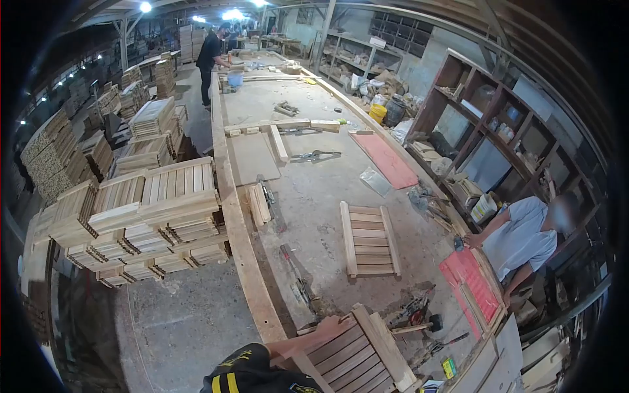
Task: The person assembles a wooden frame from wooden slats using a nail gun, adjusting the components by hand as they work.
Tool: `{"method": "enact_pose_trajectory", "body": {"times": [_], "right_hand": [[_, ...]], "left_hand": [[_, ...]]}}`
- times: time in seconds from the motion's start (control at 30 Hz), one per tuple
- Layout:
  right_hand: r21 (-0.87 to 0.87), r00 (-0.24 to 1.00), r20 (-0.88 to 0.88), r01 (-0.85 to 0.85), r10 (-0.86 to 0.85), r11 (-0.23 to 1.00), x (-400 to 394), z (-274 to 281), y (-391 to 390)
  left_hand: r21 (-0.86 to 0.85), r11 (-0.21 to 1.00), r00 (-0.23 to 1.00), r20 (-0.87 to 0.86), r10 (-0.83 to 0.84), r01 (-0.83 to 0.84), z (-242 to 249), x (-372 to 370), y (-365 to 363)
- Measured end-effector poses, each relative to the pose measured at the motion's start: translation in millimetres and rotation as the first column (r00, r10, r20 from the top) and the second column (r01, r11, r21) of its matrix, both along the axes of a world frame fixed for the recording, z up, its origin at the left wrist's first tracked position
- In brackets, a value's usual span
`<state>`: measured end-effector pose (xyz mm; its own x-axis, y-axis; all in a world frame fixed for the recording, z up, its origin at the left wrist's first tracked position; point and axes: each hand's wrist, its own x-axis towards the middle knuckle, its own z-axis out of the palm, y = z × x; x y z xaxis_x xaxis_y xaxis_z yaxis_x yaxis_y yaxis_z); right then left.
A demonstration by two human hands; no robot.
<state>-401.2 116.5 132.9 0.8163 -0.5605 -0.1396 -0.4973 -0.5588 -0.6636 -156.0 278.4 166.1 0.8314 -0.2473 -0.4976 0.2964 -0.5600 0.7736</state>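
My left hand (333,327) reaches in from the bottom in a dark sleeve with yellow stripes. Its fingers close on the upper edge of a slatted wooden panel (347,357) with a pale rail (383,350) along its right side. The panel's lower part runs out of view. Just right of it lies a mallet (419,326) with a black head, among metal clamps (429,350). Farther up the table, a second slatted panel (369,241) lies flat, apart from my hand. My right hand is not in view.
A long worktable (314,196) with a raised wooden edge (246,262) carries clamps and red boards (386,159). Stacked panels (151,203) stand left. A co-worker (521,236) leans at the right edge by a red board (472,281); another person (208,59) stands far back.
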Motion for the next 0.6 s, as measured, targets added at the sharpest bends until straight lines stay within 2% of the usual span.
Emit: {"method": "enact_pose_trajectory", "body": {"times": [0.07,0.17,0.2,0.27,0.3,0.33,0.4,0.47,0.53,0.57,0.6], "right_hand": [[-0.083,1.0,0.027,0.008,-0.006,0.996,-10,-16,-2],[-0.193,0.998,0.06,0.016,-0.005,0.981,-22,-33,0],[-0.226,0.998,0.067,0.017,-0.002,0.974,-28,-39,1],[-0.284,0.996,0.088,0.019,0.006,0.959,-33,-50,2],[-0.309,0.995,0.098,0.023,0.008,0.951,-36,-57,3],[-0.334,0.994,0.108,0.031,0.006,0.942,-38,-63,3],[-0.384,0.993,0.121,0.032,0.016,0.923,-42,-75,5],[-0.423,0.99,0.137,0.039,0.022,0.905,-47,-85,5],[-0.458,0.987,0.155,0.042,0.033,0.888,-54,-96,5],[-0.455,0.988,0.15,0.035,0.037,0.89,-60,-99,4],[-0.443,0.975,0.192,-0.013,0.109,0.896,-64,-103,2]], "left_hand": [[0.06,0.997,0.988,0.147,-0.056,0.047,-12,-1,-16],[0.06,0.992,0.987,0.114,-0.113,0.107,-51,4,-33],[0.064,0.992,0.988,0.108,-0.113,0.106,-83,6,-43],[0.062,0.971,0.955,0.178,-0.236,0.229,-137,2,-60],[0.154,0.932,0.92,0.171,-0.352,0.328,-115,-5,-52],[0.158,0.933,0.922,0.171,-0.348,0.323,-104,-10,-49],[0.281,0.797,0.843,-0.12,-0.524,0.535,-95,-11,-54],[0.335,0.775,0.837,-0.086,-0.541,0.535,-95,-19,-59],[0.481,0.804,0.904,0.053,-0.424,0.349,-94,-37,-65],[0.482,0.804,0.906,0.047,-0.42,0.348,-102,-44,-67],[0.535,0.789,0.877,0.167,-0.45,0.303,-117,-49,-69]]}}
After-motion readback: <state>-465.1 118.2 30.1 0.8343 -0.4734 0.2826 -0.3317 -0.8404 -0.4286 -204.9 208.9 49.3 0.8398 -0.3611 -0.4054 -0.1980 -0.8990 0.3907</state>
